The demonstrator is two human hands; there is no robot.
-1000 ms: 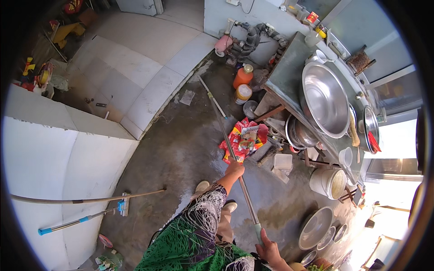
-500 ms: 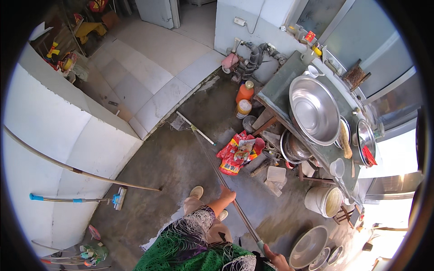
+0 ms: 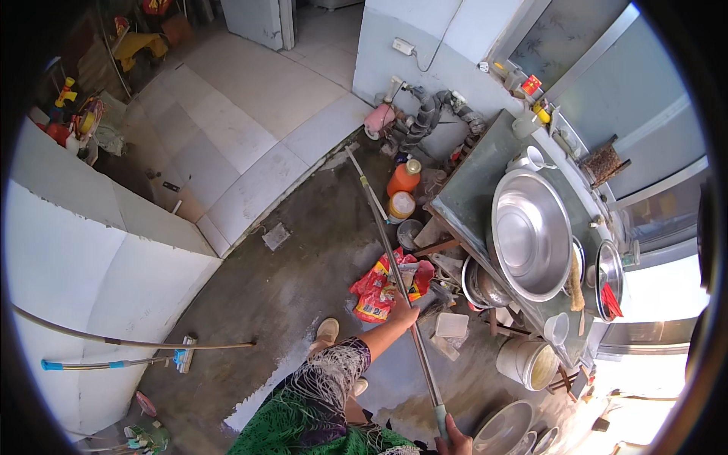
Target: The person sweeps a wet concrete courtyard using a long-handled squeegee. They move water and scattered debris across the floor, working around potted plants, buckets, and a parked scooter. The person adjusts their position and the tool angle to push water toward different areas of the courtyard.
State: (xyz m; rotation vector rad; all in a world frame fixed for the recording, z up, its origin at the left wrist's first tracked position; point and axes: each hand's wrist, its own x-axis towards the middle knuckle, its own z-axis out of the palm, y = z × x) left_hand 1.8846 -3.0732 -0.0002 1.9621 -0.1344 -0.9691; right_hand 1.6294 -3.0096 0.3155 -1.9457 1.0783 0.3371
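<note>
My left hand is wrapped round the middle of a long metal pole, the handle of a floor squeegee. My right hand grips the pale grip at its near end. The narrow squeegee head lies on the wet concrete floor, close to the tiled step and left of an orange jug. The pole passes over a crumpled red bag on the floor. Below the jug stands a small tub with a white top.
A table on the right bears a large steel basin; a white bucket stands below. Large bowls lie near my right hand. A blue-handled mop and a long stick lean at left. A tiled step edges the floor.
The squeegee head has swung up and to the right, from beside the loose scrap on the floor to beside the orange jug. My left hand has moved right and forward with the pole.
</note>
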